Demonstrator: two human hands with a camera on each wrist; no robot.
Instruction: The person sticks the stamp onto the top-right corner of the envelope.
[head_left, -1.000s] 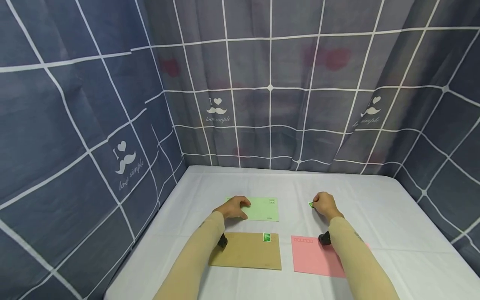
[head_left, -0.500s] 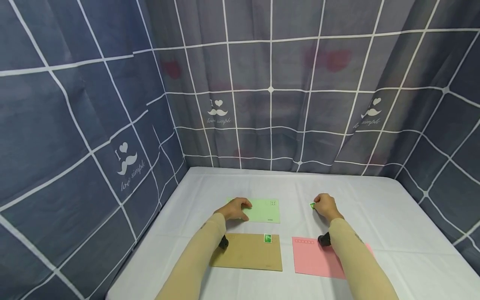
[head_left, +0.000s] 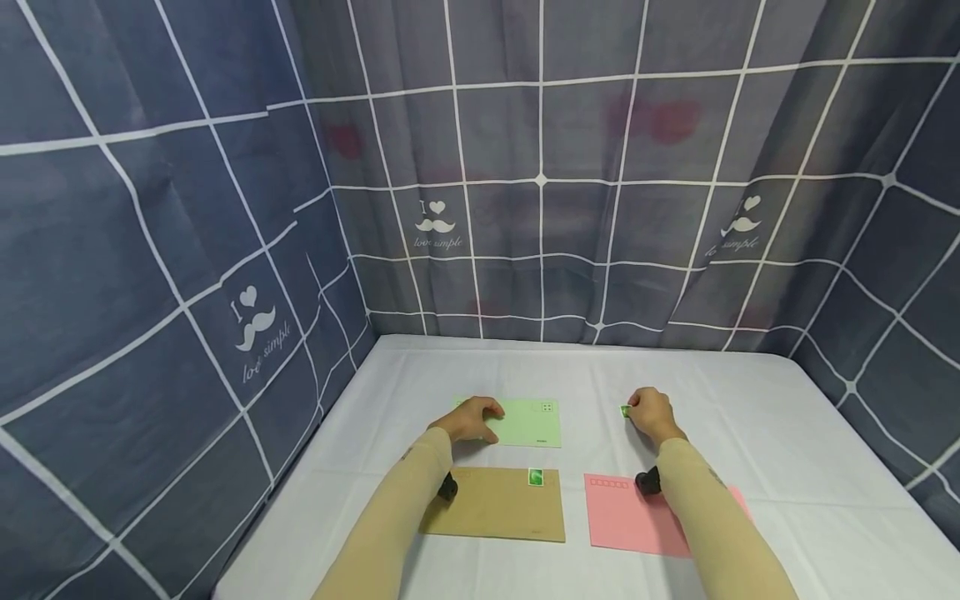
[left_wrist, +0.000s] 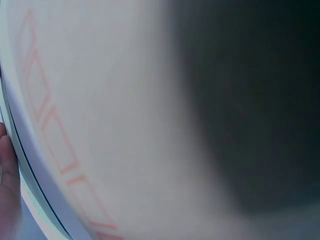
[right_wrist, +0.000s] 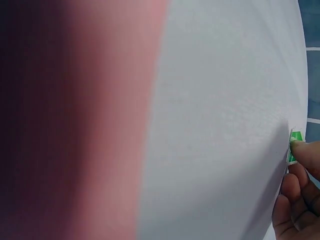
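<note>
My right hand (head_left: 651, 414) pinches a small green postage stamp (head_left: 626, 411) between thumb and fingers, over the white cloth at the right. In the right wrist view the stamp (right_wrist: 296, 146) stands out past the thumb, with the other fingers curled beneath. My left hand (head_left: 468, 419) rests at the left part of a light green envelope (head_left: 528, 423), thumb and fingers curved and spread apart. This envelope has a small printed square in its upper right corner. In the left wrist view only a bit of the left hand (left_wrist: 7, 185) shows at the left edge.
A brown envelope (head_left: 495, 508) with a green stamp (head_left: 536, 477) at its upper right lies under the left forearm. To its right a pink envelope (head_left: 630, 521) is partly hidden by the right forearm. Dark grid-patterned curtains (head_left: 495, 208) surround the white-covered table (head_left: 577, 375).
The head view has shifted very slightly. Both hands stay in place, the right one still pinching the stamp and the left one at the green envelope.
</note>
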